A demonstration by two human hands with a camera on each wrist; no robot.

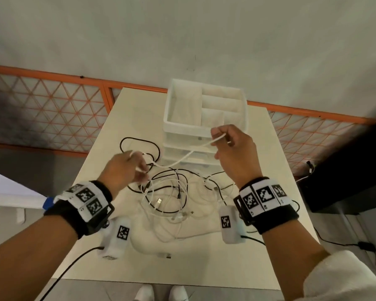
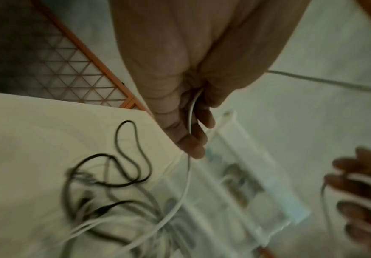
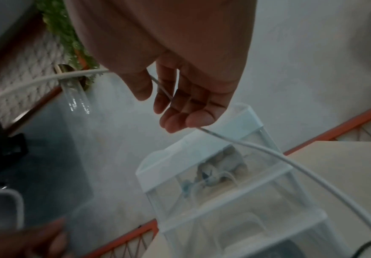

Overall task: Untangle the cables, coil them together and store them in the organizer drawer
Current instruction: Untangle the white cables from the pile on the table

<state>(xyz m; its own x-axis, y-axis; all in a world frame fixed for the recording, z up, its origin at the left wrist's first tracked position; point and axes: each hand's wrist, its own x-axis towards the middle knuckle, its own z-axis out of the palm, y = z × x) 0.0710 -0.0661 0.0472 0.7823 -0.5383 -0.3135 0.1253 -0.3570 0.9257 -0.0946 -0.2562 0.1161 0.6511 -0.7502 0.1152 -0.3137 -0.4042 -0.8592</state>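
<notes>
Head view: a white cable [image 1: 182, 159] sags between both hands above the tangle [image 1: 172, 192] on the surface [image 1: 258, 170], the organizer [image 1: 204, 105] behind. It looks light, limp, slippery — best pinched near a plug. Left wrist view: left hand [image 2: 186, 122] curls round it. Right wrist view: right hand [image 3: 180, 97] — fingers loosely curled — pinches it.

No words can be read — only coded squares (black-and-white) on the wristbands [image 1: 263, 197].
</notes>
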